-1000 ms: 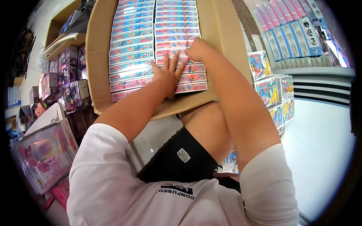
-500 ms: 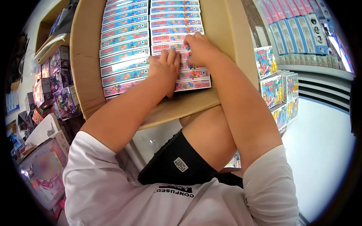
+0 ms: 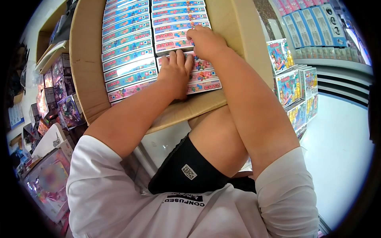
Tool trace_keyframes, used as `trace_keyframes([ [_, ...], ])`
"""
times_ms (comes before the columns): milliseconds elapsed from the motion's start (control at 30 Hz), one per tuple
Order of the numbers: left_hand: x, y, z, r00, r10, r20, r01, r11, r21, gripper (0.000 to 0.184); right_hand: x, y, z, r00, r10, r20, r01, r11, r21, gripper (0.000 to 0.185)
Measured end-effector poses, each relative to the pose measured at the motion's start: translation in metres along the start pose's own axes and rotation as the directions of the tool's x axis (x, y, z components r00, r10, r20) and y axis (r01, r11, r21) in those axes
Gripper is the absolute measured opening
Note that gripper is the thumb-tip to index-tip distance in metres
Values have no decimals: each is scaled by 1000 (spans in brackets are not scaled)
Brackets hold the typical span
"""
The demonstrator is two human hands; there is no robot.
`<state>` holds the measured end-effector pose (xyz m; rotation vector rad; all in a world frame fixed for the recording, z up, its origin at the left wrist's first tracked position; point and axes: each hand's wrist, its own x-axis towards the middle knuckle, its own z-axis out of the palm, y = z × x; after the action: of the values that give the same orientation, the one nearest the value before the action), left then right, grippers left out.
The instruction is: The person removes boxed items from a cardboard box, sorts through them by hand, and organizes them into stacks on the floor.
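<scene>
Two columns of thin boxes with pink and blue printed edges stand packed in a large cardboard carton (image 3: 89,75). My left hand (image 3: 174,73) lies on the near boxes of the right column, its fingers apart at the tips. Beyond it, my right hand (image 3: 208,41) bends its fingers over the right end of a pink-edged box (image 3: 172,45). A dark gap shows between that box and the ones under my left hand. The left column (image 3: 129,59) is untouched. My right fingertips are partly hidden, so its grip is unclear.
Wrapped figure boxes (image 3: 69,111) and a large clear-fronted package (image 3: 47,182) are at the left. Stacked colourful boxes (image 3: 287,89) stand right of the carton. A shelf edge (image 3: 337,63) with blue and white boxes (image 3: 313,29) is at upper right. My legs are below the carton.
My right hand has moved up and slightly left, its fingers now over a box farther back. A gap has opened in the right column. The left hand's fingers have drawn closer together, still on the boxes.
</scene>
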<state>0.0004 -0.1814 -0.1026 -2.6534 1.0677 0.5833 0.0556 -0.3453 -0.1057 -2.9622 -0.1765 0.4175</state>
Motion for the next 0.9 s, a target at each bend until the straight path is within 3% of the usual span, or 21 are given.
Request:
trace_keyframes([
  [133,4,0,3,998,54,-39,-54,998,21,136,4,3,5,998,-4,-58,2,999,-34,43],
  [233,7,-2,-4,995,91,41,-92,996,16,134,6,7,14,989,8,-150,-12,1000,-23,55],
  [333,8,0,0,994,106,21,-107,992,73,136,7,5,22,982,-33,-186,15,995,-97,68],
  [433,7,1,-5,995,94,38,-97,991,87,139,11,2,9,999,17,-33,-19,996,-85,79],
  [667,7,6,-13,989,60,139,-72,994,87,141,28,3,9,999,25,-24,-27,995,-100,87],
  [900,8,4,-3,996,67,65,-71,995,65,139,28,-11,-7,999,25,44,-17,986,-167,85],
])
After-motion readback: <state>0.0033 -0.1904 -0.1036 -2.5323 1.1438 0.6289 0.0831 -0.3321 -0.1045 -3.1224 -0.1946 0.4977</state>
